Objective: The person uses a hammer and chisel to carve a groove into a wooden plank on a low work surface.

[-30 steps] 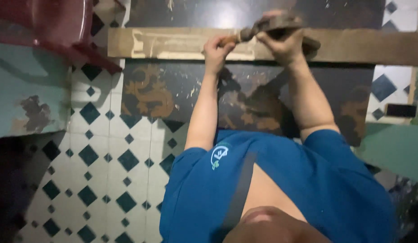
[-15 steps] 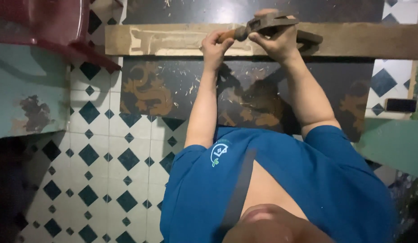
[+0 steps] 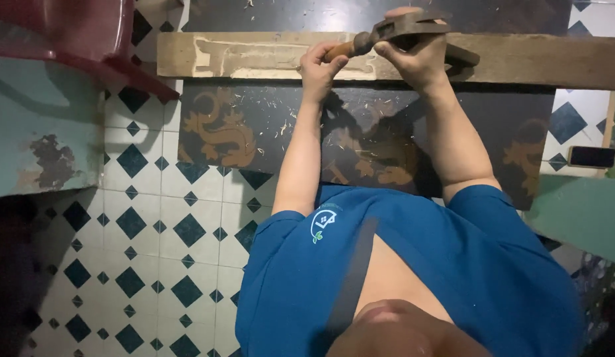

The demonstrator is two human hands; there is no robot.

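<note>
Nearest the camera: a blue shirt point(image 3: 413, 264) with a dark strap point(image 3: 352, 277) crossing its chest, both forearms reaching up the frame from it. Under the arms: a dark mat point(image 3: 254, 132) with brown dragon figures, strewn with pale wood chips, lying on a white floor point(image 3: 155, 231) of dark diamond tiles. Across the far edge of the mat: a long wooden plank point(image 3: 254, 56), its face partly carved in shallow recesses near the hands. Left hand point(image 3: 322, 63): closed round the orange-brown handle of a chisel point(image 3: 350, 47), resting on the plank, the blade end hidden. Right hand point(image 3: 416, 56): closed round a hammer point(image 3: 403, 26), held just above the plank, its dark head right at the chisel's butt end; whether they touch cannot be told. To the left side: a red chair point(image 3: 69, 39) and a worn teal surface point(image 3: 36, 132). To the far right: a dark phone point(image 3: 590, 157) on the floor.
</note>
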